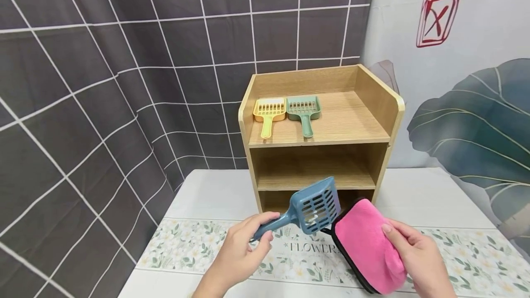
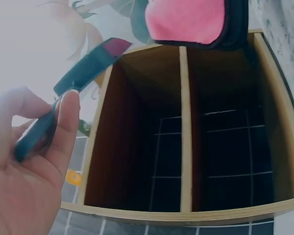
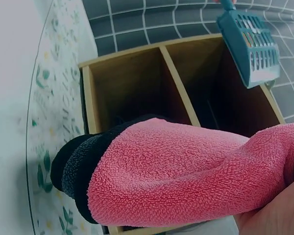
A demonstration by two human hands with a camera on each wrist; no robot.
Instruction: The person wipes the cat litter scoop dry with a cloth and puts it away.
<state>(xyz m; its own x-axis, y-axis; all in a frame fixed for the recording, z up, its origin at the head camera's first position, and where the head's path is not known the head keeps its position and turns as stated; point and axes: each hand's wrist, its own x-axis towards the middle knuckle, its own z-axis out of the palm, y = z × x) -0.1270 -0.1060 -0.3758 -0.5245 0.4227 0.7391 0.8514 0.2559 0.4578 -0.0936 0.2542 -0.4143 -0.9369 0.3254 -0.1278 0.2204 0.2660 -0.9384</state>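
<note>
A blue slotted litter scoop [image 1: 316,206] is held by its handle in my left hand [image 1: 242,247], its basket tilted up toward the right. In the left wrist view the thumb and fingers pinch the scoop's handle [image 2: 36,132]. My right hand [image 1: 422,252] grips the right side of a folded pink cloth [image 1: 368,247] with black edging. Plush texture shows on the cloth [image 3: 186,171] in the right wrist view, where the fingers are mostly hidden. In the head view the scoop's basket comes close to the cloth's upper left corner. Both are held in front of the wooden shelf [image 1: 319,141].
On the shelf's top board lie a yellow scoop [image 1: 269,110] and a green scoop [image 1: 304,109], side by side, handles forward. Below are two open compartments. The shelf stands on a white table [image 1: 223,192] with a flower-print band. A dark grid curtain [image 1: 165,82] hangs behind.
</note>
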